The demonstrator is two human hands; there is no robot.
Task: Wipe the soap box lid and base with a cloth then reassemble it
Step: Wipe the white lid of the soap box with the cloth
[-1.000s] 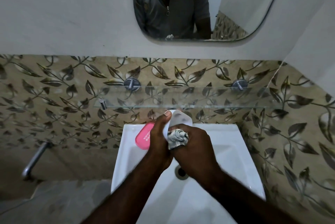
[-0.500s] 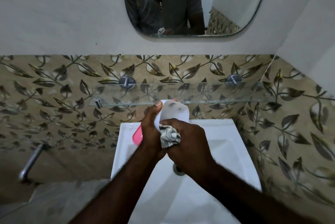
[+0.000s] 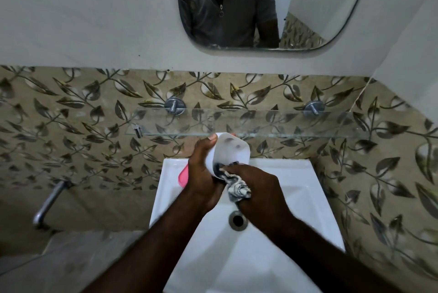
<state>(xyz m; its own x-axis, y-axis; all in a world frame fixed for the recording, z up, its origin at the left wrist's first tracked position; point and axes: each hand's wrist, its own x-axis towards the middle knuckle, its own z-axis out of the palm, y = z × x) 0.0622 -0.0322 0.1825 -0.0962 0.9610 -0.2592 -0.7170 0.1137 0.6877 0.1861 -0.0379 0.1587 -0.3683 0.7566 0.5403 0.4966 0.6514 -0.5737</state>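
My left hand [image 3: 203,171] grips a white soap box part [image 3: 231,152], held upright over the back of the sink with its hollow side facing me. A pink soap box part [image 3: 183,175] shows behind my left hand, mostly hidden; whether the hand holds it too I cannot tell. My right hand [image 3: 258,188] is closed on a crumpled grey-and-white cloth [image 3: 237,187], pressing it against the lower edge of the white part.
A white sink [image 3: 296,198] with its drain [image 3: 237,219] lies below my hands. A glass shelf [image 3: 284,124] juts from the leaf-patterned tiled wall just above them. A mirror [image 3: 260,8] hangs higher up. A metal tap [image 3: 48,202] sticks out low on the left.
The white part has tilted more upright and the cloth has slid down from its middle to its lower edge. The camera view shifted slightly.
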